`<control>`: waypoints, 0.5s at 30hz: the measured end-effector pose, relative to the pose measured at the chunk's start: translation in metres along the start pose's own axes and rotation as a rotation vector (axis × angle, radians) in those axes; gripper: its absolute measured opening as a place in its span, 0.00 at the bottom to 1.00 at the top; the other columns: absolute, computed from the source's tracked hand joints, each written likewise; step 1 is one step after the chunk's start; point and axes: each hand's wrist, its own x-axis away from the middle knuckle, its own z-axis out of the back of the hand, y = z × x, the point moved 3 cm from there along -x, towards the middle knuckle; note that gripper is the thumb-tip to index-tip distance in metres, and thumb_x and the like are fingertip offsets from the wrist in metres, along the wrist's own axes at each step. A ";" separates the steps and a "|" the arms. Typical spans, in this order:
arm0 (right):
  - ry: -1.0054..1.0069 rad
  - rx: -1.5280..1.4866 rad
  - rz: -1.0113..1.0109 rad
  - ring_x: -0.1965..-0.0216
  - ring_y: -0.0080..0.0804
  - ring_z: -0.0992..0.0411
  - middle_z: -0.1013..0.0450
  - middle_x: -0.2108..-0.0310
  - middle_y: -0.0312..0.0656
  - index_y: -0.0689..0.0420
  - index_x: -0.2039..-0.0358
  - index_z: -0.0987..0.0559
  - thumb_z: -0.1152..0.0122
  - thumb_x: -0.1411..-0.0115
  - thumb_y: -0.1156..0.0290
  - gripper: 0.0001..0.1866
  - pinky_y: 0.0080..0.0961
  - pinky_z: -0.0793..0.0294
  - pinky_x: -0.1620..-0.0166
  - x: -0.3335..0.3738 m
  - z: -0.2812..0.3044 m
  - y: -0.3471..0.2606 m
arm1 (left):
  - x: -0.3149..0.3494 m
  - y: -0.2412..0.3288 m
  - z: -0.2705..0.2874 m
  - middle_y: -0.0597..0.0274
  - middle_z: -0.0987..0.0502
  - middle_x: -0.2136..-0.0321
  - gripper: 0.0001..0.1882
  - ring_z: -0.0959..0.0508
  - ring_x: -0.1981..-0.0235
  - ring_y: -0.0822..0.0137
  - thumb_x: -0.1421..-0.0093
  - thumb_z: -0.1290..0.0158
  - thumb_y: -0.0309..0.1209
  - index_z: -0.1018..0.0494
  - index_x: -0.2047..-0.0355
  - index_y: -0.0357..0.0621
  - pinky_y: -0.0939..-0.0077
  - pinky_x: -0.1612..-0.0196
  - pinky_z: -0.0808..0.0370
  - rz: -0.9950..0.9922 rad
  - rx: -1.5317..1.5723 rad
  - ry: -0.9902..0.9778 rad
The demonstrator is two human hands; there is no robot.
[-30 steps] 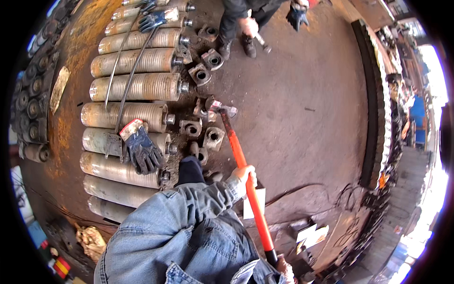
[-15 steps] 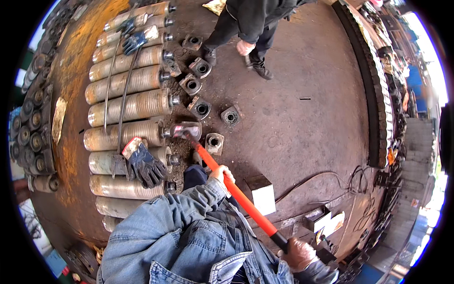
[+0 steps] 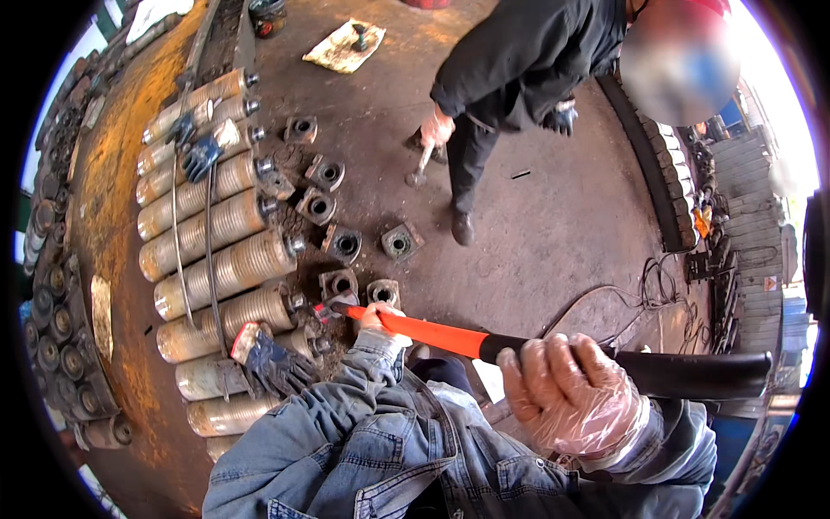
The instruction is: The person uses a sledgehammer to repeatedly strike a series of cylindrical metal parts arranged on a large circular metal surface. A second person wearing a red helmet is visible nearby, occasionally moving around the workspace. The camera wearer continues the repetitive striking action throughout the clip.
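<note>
My left hand [image 3: 380, 318], in a clear plastic glove, is closed round the orange handle of a sledgehammer [image 3: 441, 335], close to its head. Farther back, my right hand [image 3: 575, 394], gloved the same way, grips the black end part of the handle. The hammer's head [image 3: 325, 311] is low, beside the end of a ribbed metal roller [image 3: 229, 324] and a square metal block with a round hole [image 3: 338, 284]. Whether the head touches either one I cannot tell. Dark blue work gloves [image 3: 275, 362] lie on the nearer rollers.
Several rollers lie in a row at the left, with two long rods [image 3: 210, 251] across them. Square bored blocks [image 3: 343, 244] stand by their ends. A co-worker [image 3: 510, 78] in dark clothes bends forward at the far right, holding a small hammer [image 3: 421, 169]. A cable [image 3: 596, 298] lies at right.
The handle's black end has risen and swung right, nearer to me, with my right hand. The handle lies flatter in view. The co-worker has come further into view and leans forward.
</note>
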 end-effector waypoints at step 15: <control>0.213 -0.815 -0.158 0.76 0.34 0.26 0.26 0.72 0.46 0.63 0.70 0.21 0.31 0.52 0.66 0.14 0.23 0.25 0.74 0.158 -0.067 0.028 | -0.204 -0.124 -0.031 0.64 0.32 0.88 0.11 0.32 0.87 0.63 0.56 0.51 0.37 0.37 0.89 0.49 0.64 0.82 0.32 0.602 -0.662 -0.280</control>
